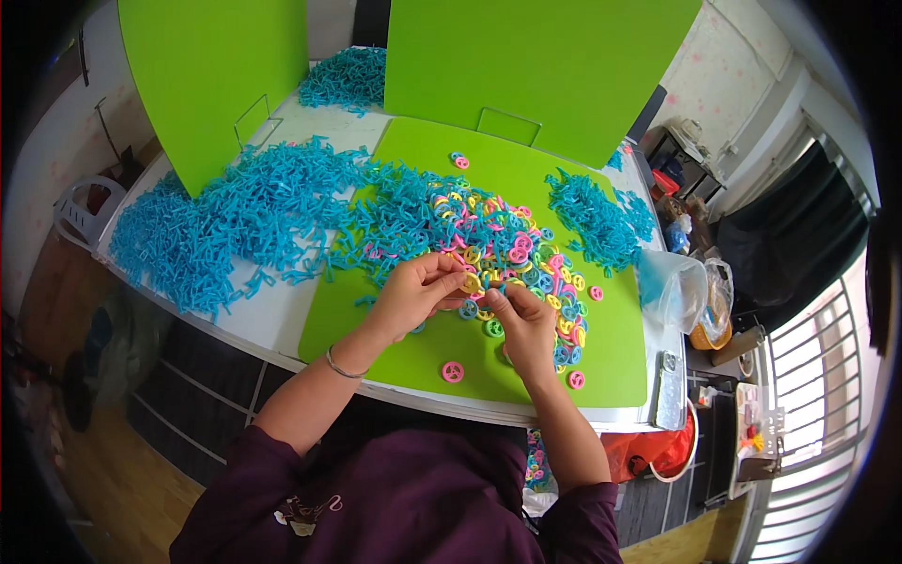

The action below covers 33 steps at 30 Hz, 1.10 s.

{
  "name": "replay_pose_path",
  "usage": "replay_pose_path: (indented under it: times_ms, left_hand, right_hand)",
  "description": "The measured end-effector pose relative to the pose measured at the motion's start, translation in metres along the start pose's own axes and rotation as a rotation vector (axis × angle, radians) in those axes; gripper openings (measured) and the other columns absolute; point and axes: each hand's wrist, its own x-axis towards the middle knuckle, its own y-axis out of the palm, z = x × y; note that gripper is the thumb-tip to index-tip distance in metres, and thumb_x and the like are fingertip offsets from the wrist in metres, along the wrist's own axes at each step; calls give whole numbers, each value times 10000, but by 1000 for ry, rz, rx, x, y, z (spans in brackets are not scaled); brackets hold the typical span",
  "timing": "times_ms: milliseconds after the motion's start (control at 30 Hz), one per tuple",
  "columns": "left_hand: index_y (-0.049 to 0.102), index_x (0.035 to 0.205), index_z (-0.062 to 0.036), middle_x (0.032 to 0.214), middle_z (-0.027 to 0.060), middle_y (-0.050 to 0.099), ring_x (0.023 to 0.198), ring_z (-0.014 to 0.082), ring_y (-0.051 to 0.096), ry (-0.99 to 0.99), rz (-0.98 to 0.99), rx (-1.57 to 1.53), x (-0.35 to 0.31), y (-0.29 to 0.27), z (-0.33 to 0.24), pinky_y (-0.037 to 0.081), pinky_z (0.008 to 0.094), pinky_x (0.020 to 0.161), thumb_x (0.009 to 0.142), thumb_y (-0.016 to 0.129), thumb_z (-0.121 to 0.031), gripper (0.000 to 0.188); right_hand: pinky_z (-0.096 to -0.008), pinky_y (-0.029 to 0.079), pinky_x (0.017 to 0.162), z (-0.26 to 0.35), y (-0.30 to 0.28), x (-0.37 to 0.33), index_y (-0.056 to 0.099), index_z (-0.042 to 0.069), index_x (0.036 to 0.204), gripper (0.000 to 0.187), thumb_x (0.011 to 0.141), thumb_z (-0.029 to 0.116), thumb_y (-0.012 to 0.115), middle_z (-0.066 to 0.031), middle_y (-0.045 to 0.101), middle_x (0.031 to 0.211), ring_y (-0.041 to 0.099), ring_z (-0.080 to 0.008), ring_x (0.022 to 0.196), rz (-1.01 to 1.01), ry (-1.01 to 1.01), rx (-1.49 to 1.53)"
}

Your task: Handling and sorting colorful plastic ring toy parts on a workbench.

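My left hand (419, 295) pinches a small yellow plastic wheel (472, 283) between thumb and fingertips. Close against it, my right hand (526, 324) has its thumb and fingers pressed together on what looks like a small blue plastic piece (487, 281), mostly covered by the fingers. Both hands meet above the green mat (423, 350). Just beyond them spreads a heap of small spoked wheels (520, 246) in pink, yellow, blue and green. A single pink wheel (453, 371) lies nearer to me, and a second pink wheel (576, 380) is by the mat's front right.
A large pile of blue plastic pieces (240, 221) covers the table's left side; another blue pile (592, 221) lies at the right. Upright green boards (536, 66) stand at the back. On the right edge are a clear plastic bag (673, 287) and a phone (668, 387).
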Motion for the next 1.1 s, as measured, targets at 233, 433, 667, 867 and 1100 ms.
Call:
replay_pose_path:
  times_ms: [233, 433, 667, 867, 1100]
  left_hand:
    - [650, 998, -18, 803, 15, 673, 702, 76, 656, 147, 3, 198, -4, 3, 2, 422, 155, 507, 912, 591, -114, 142]
    - [673, 969, -16, 794, 15, 673, 669, 75, 652, 186, -35, 315, -5, 0, 5, 428, 157, 505, 892, 616, -105, 131]
    - [680, 949, -28, 777, 6, 664, 661, 70, 645, 194, -24, 305, -1, -1, 10, 435, 163, 499, 888, 612, -83, 106]
    - [673, 976, -12, 860, 28, 675, 703, 69, 636, 244, -40, 293, -4, 5, 6, 476, 189, 566, 888, 608, -74, 127]
    - [639, 1048, -57, 921, -3, 670, 732, 59, 632, 145, 45, 235, -1, -2, 3, 414, 161, 517, 895, 619, -142, 176]
  right_hand:
    - [-162, 351, 526, -4, 2, 0, 678, -12, 996, 205, 882, 156, 649, 30, 653, 756, 456, -1, 616, 43, 13, -19]
    - [-247, 454, 564, 1, -3, -1, 683, -19, 961, 199, 833, 133, 689, -56, 677, 731, 602, -65, 661, 171, -27, -449]
    - [-333, 459, 530, 7, 6, -5, 683, 4, 948, 207, 765, 94, 721, -130, 629, 682, 589, -249, 572, -20, -647, -817]
    - [-305, 450, 524, 0, 7, -7, 665, 6, 1013, 235, 793, 83, 699, -114, 639, 686, 591, -191, 568, -77, -510, -709]
    - [-276, 486, 633, 15, -4, -2, 481, 30, 1304, 504, 832, 50, 656, -105, 687, 951, 636, -138, 726, 193, 13, -446]
